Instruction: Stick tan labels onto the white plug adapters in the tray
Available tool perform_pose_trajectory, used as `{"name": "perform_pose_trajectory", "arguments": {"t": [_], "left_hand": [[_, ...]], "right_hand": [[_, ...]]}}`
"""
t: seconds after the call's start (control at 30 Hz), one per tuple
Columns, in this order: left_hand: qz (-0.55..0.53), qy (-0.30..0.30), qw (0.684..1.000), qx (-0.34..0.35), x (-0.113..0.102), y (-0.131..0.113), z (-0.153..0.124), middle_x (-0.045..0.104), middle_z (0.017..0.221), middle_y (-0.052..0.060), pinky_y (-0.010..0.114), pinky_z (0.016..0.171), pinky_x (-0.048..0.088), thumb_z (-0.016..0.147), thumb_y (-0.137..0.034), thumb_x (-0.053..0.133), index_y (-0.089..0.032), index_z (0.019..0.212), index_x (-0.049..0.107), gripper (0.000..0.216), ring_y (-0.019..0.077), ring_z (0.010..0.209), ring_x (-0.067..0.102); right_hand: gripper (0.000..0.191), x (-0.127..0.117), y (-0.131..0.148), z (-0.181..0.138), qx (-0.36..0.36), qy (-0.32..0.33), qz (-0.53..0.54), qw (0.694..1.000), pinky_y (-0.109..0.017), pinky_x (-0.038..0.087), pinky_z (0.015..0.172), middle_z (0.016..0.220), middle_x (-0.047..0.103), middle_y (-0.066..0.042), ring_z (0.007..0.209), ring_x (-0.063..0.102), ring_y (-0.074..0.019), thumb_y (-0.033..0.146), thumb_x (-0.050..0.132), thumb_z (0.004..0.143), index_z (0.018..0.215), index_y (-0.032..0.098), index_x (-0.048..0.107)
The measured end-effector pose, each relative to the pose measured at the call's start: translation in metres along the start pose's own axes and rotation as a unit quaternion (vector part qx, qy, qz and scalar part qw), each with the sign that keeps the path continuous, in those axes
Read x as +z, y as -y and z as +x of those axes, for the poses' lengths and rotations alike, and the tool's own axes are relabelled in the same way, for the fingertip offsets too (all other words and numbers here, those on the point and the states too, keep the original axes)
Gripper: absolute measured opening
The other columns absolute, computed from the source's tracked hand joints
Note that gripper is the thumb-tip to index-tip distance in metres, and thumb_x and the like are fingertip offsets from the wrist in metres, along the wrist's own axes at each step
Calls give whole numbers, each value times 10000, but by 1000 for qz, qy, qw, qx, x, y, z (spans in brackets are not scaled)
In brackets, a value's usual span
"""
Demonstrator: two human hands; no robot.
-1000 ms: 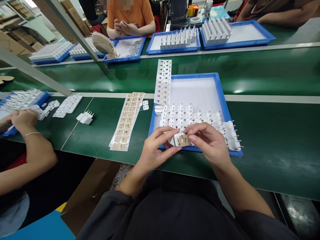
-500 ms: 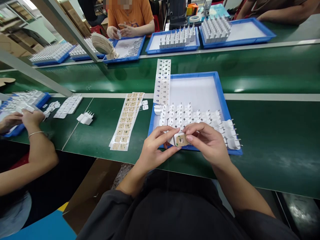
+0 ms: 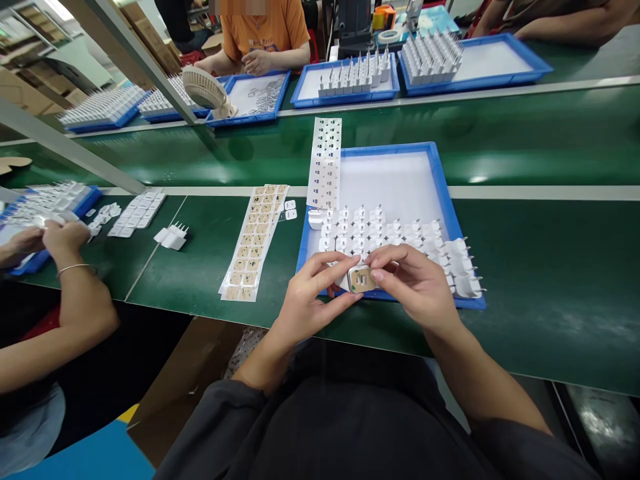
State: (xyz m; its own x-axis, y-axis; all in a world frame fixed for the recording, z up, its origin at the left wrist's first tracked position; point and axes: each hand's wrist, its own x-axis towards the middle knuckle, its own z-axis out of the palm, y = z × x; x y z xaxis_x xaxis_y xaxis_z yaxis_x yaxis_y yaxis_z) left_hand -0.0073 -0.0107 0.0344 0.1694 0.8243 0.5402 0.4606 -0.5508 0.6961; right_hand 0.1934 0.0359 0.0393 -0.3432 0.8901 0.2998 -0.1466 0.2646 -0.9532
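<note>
My left hand [image 3: 306, 293] grips a white plug charger [image 3: 349, 278] between thumb and fingers, just over the near edge of the blue tray [image 3: 447, 193]. A tan sticker [image 3: 360, 281] with small cut-outs lies against the charger's face. The thumb and forefinger of my right hand [image 3: 423, 287] pinch the sticker's right edge. Whether the sticker lies fully flat cannot be made out. Behind my hands, rows of white plug chargers [image 3: 380, 233] stand in the tray with pins up. More chargers [image 3: 460, 268] lie along its right side.
Left of the tray lie sheets of tan stickers [image 3: 253, 247] and small white pieces [image 3: 291, 210]. A perforated sheet [image 3: 325, 163] overlaps the tray's far left corner. Loose chargers [image 3: 173, 236] sit farther left, near a co-worker's hands [image 3: 63, 237]. Across the belt stand more trays [image 3: 345, 100].
My hands hold nearly the same pose, while the sticker's cut-outs now line up differently over the charger's face. Across the belt, a person's hands have moved apart.
</note>
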Motion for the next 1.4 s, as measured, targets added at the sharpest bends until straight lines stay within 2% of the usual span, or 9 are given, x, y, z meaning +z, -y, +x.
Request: {"name": "perform_pose_trajectory", "arguments": {"t": [0.2,0.43,0.6,0.9,1.0,1.07,1.2,1.3,1.4], "left_hand": [[24,2,1000,1,-1,0,0,668,1203,89,212,609,627,950,-293,736,-287,1397,646,456,138,854,672],[23,-3,1000,6,0,-2,-1,662,1211,75,197,616,621,946,-253,738,-302,1397,640,464,134,879,675],[39,2,999,-3,0,-4,0,672,1199,81,212,603,631,961,-277,717,-294,1382,653,427,126,821,662],[52,-19,998,22,2,-1,0,673,1198,78,205,628,642,948,-223,727,-281,1377,655,440,126,839,676],[54,-38,997,34,2,-1,-1,670,1200,79,204,646,644,948,-205,724,-279,1374,654,437,139,892,693],[45,-56,996,46,1,0,-3,670,1198,78,198,651,638,936,-217,746,-280,1370,653,448,150,936,701],[38,-108,991,64,3,2,-7,687,1199,86,234,722,649,934,-267,757,-272,1382,633,465,200,1062,714],[85,-151,982,78,9,5,-8,707,1200,80,271,800,660,961,-235,708,-267,1373,631,421,201,1080,727],[139,-192,966,106,16,9,-7,724,1169,64,301,870,661,966,-213,696,-259,1341,641,382,183,1042,743]], "right_hand": [[79,1,0,-1,-2,-5,-15,1000,-346,618,809,925,714,-42,897,699,-201,333,735,961,950,257,714],[56,5,-1,-2,-17,-21,-25,999,-345,617,821,913,708,-26,887,698,-190,270,751,948,962,263,698],[68,6,-2,-3,-21,-30,-54,998,-364,621,806,903,716,-33,890,704,-206,296,746,949,956,256,691],[49,13,4,-2,-99,-61,-210,971,-348,605,732,858,715,-17,753,677,-181,220,709,947,959,259,683],[86,12,6,-1,-101,-67,-230,966,-319,597,697,849,679,-11,737,649,-166,235,733,933,997,261,682],[145,10,7,0,-65,-43,-193,978,-294,595,665,852,648,-11,755,638,-165,285,758,924,1050,267,688],[262,14,8,0,29,66,-20,997,-263,616,689,984,624,-32,903,655,-180,324,760,918,1166,288,683],[321,30,5,0,34,24,30,999,-232,583,669,1004,582,-21,916,603,-171,251,817,839,1116,299,662],[266,48,0,2,11,-39,58,998,-225,523,640,917,538,2,833,540,-155,201,812,808,1000,281,645]]}}
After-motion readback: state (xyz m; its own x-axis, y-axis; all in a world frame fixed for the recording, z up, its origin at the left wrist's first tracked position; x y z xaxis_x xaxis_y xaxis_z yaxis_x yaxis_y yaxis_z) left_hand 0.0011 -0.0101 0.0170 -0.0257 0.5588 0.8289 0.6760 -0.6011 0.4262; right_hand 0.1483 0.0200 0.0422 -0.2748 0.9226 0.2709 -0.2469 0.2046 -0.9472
